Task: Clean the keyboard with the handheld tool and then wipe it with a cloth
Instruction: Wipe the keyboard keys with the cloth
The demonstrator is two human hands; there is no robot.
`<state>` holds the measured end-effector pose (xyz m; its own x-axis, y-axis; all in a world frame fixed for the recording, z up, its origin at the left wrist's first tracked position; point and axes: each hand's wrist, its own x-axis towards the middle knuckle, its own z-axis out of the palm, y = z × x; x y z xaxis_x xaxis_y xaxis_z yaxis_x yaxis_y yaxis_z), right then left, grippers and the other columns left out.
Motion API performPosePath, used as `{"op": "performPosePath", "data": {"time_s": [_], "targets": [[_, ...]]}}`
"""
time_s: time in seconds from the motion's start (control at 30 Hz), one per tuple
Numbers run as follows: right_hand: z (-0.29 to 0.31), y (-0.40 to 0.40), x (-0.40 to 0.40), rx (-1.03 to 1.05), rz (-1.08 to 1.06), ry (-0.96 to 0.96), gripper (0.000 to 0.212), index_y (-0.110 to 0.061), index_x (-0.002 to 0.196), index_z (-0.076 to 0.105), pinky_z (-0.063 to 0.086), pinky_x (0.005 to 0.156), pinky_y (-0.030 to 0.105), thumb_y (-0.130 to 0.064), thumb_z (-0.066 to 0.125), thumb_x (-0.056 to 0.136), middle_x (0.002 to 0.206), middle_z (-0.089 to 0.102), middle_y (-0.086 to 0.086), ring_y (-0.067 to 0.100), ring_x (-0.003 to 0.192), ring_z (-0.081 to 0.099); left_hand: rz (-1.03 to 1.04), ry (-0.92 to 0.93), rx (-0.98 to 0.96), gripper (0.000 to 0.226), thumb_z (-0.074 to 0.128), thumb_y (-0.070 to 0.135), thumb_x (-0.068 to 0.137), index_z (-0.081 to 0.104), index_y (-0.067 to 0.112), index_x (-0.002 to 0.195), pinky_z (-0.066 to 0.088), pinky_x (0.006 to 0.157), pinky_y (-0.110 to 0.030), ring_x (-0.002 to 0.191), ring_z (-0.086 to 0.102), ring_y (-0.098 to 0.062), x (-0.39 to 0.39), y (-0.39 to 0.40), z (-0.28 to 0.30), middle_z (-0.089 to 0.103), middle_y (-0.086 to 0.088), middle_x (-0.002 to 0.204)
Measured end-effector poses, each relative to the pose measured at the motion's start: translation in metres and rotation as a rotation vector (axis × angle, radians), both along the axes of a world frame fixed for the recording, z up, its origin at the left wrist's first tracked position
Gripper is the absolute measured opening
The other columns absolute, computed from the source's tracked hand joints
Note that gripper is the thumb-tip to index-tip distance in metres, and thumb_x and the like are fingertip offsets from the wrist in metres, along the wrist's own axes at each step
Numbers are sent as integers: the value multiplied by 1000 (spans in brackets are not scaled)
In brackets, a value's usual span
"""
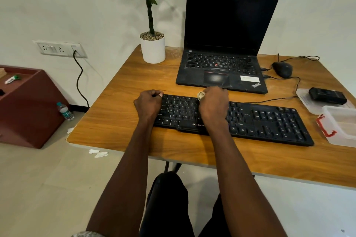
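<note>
Black keyboard (250,121): our left hand (149,105) grips its corner, right hand (212,105) holds cloth (201,95); hard wiping risks popping keycaps.

Blk keyboard (250,119), beige cloth (201,95), wood-grain table (134,82), wht pot (153,50).

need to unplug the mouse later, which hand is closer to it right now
The right hand. It sits over the middle of the keyboard, gripping a cloth; the mouse lies further back to its right. The left hand holds the keyboard's far left end.
</note>
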<state>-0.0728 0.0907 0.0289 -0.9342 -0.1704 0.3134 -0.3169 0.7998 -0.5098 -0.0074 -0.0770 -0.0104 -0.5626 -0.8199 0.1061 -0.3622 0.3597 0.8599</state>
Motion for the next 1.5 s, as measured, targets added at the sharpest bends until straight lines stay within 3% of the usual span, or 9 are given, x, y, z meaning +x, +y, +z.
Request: {"op": "performPosePath", "data": {"time_s": [0.27, 0.4, 0.53, 0.73, 0.87, 0.97, 1.13, 1.33, 1.5], "targets": [[3, -63, 31, -42, 549, -98, 25, -14, 97, 75, 46, 69, 34, -1, 54, 88, 92, 68, 9, 25, 92, 56, -30, 14, 129, 17, 67, 29, 78, 77, 24, 90, 54, 87, -40, 85, 69, -17, 4, 0, 8, 75, 2, 88], [0, -18, 6, -73, 304, -77, 18, -10, 97, 74, 53, 72, 37, -5, 57, 91, 91, 70, 10, 21, 86, 61, -8, 40, 102, 9, 69, 26, 82, 76, 25, 88, 51, 94, -38, 85, 68, -13, 3, 0, 6, 74, 7, 90], [-5, 20, -7, -80, -136, -91, 15, -8, 101, 71, 39, 69, 28, -9, 59, 93, 99, 63, 13, 15, 90, 42, 5, -2, -1, 14, 63, 21, 90, 75, 23, 96, 38, 106, -34, 88, 63, -7, 1, 1, 5, 73, 6, 100], [-9, -6, 11, -67, 378, 23, 23, -10, 102, 74, 49, 80, 35, -2, 58, 88, 103, 71, 8, 23, 98, 58, 6, -12, -14, 15, 62, 21, 90, 75, 24, 96, 42, 104, -39, 93, 65, -13, 1, 1, 3, 73, 5, 101], [-8, 52, -20, -142, 14, -60, 20, -9, 104, 71, 52, 81, 35, -5, 58, 89, 103, 68, 13, 25, 100, 58, 25, -43, -15, 15, 62, 21, 90, 75, 23, 98, 36, 106, -37, 99, 65, -16, 0, 2, 7, 73, 4, 103], [-2, 82, -29, -75, -209, -36, 20, -6, 104, 71, 36, 73, 30, -5, 56, 91, 102, 66, 15, 28, 103, 51, 48, -72, 2, 15, 61, 22, 90, 75, 23, 97, 34, 108, -40, 100, 64, -18, -3, 4, 9, 73, 2, 102], [-6, 58, -10, -111, 304, -60, 27, -9, 108, 72, 49, 92, 35, 0, 58, 88, 114, 69, 7, 21, 105, 59, 79, -96, 10, 16, 60, 22, 90, 75, 22, 96, 31, 106, -39, 102, 63, -21, -4, 5, 14, 72, 1, 103], [-5, 94, -27, -144, -124, -27, 26, -8, 112, 70, 40, 71, 29, -2, 56, 91, 105, 67, 15, 26, 99, 56, 124, -227, -216, 24, 56, 16, 86, 74, 18, 101, 33, 100, -39, 105, 61, -27, -4, 23, 23, 71, -4, 107], [0, 72, -5, -165, 363, -56, 30, -6, 103, 73, 46, 80, 25, 6, 52, 86, 107, 71, 8, 22, 97, 62, -197, -24, -419, 27, 56, 8, 92, 71, 16, 112, 45, 94, -31, 104, 64, -17, -35, 87, 49, 69, -3, 118]]}}
